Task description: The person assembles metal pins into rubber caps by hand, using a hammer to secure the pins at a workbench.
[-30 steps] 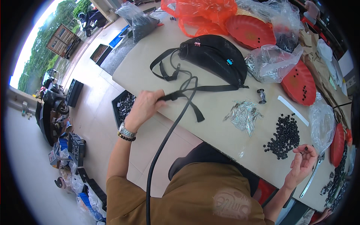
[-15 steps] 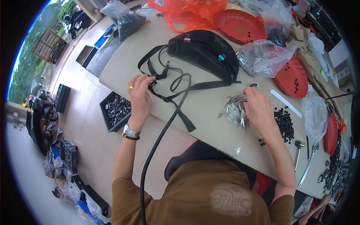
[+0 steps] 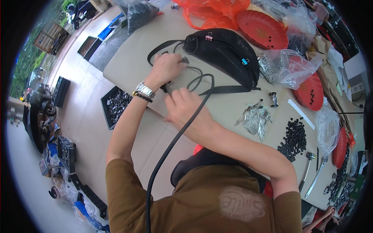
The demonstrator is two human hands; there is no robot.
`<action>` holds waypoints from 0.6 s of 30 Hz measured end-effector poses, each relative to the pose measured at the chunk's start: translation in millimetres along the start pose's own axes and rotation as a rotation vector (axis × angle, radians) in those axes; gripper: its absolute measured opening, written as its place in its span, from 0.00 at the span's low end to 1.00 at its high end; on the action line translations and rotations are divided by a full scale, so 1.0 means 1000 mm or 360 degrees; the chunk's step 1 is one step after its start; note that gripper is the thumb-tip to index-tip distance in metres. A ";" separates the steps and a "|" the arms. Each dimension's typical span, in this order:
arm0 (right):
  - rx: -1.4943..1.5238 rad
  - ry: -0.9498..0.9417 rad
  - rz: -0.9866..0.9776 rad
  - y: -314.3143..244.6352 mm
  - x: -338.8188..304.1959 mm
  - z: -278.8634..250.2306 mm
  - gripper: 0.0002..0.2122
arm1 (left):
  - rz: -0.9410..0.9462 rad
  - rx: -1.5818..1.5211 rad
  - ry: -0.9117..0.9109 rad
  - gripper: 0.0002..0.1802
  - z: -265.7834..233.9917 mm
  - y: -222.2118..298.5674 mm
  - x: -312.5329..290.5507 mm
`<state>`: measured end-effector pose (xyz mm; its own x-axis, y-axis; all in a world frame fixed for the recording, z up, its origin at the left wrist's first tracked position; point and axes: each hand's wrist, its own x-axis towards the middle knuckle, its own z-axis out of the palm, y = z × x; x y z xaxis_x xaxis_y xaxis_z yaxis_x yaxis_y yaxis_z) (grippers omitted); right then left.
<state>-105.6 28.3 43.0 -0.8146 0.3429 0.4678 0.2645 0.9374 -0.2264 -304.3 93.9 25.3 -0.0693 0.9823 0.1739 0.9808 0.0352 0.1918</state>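
Note:
A black mesh waist bag (image 3: pixel 225 58) with a pink and a blue clip lies on the table, its black strap (image 3: pixel 163 47) looping out to the left. Over this strap my left hand (image 3: pixel 166 69) is bent, its fingers closed and a dark tab showing at the fingertips. Just nearer to me, my right hand (image 3: pixel 186 108) has its fingers curled at the strap's lower length, which runs in under them and is partly hidden. A dark buckle piece (image 3: pixel 166 84) shows between the hands. A thick black cord (image 3: pixel 175 139) passes in front of my right hand and wrist.
Right of the bag lie a pile of thin silver pins (image 3: pixel 255 121), a small metal piece (image 3: pixel 274 99), many black beads (image 3: pixel 293 138) and a ratchet-like tool (image 3: pixel 307 171). Red trays (image 3: pixel 262 29) and plastic bags (image 3: pixel 287 70) stand behind. A black bin (image 3: pixel 116 106) sits below the table's left edge.
My right hand has left the silver pins and swung left to the strap. My left hand has moved right and farther in, over the strap. A metal piece now lies beside the pins.

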 end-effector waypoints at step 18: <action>0.1089 0.0046 0.0461 0.018 -0.016 -0.027 0.14 | -0.0081 -0.1125 0.0155 0.11 -0.029 -0.034 -0.110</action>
<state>-73.5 41.1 54.8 -0.7447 0.5808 0.3288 0.0780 0.5650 -0.8214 -335.1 -20.7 27.2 -0.1604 0.9605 0.2272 0.6252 -0.0793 0.7764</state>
